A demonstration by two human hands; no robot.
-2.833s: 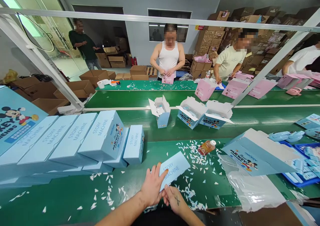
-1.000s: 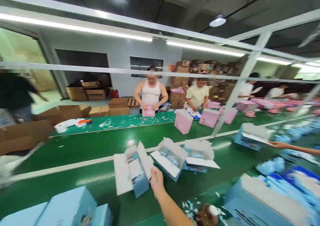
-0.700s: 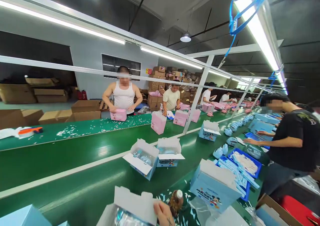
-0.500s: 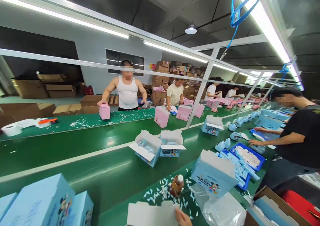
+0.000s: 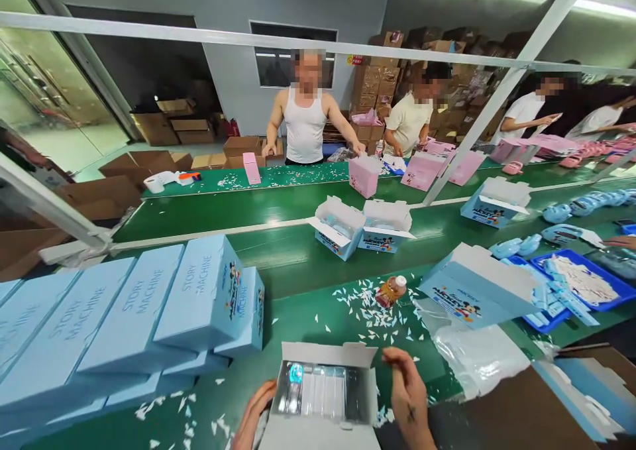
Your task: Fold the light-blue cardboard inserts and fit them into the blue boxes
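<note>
An open cardboard box point(image 5: 320, 437) with white inner sides lies in front of me at the bottom middle, its flaps spread. Inside sits a clear plastic tray point(image 5: 322, 392) with a shiny blue spot at its upper left. My left hand point(image 5: 256, 413) is closed on the box's left side, at a pale side flap; its thumb is hidden. To the right of the box, my right hand point(image 5: 408, 397) is raised with its fingers loosely bent and nothing in them. A small gap separates it from the box's right side.
Stacked blue boxes point(image 5: 193, 297) fill the left. Beyond my box stand a drink bottle point(image 5: 390, 291) among paper scraps, two open blue boxes point(image 5: 338, 228) and a larger blue box point(image 5: 477, 287). A plastic bag point(image 5: 477, 350) lies right. Co-workers point(image 5: 305, 125) stand across the green belt.
My view has swung left and down. The box is now nearer the middle, with its inside showing. My right hand has come off its edge, and my left hand has come into view.
</note>
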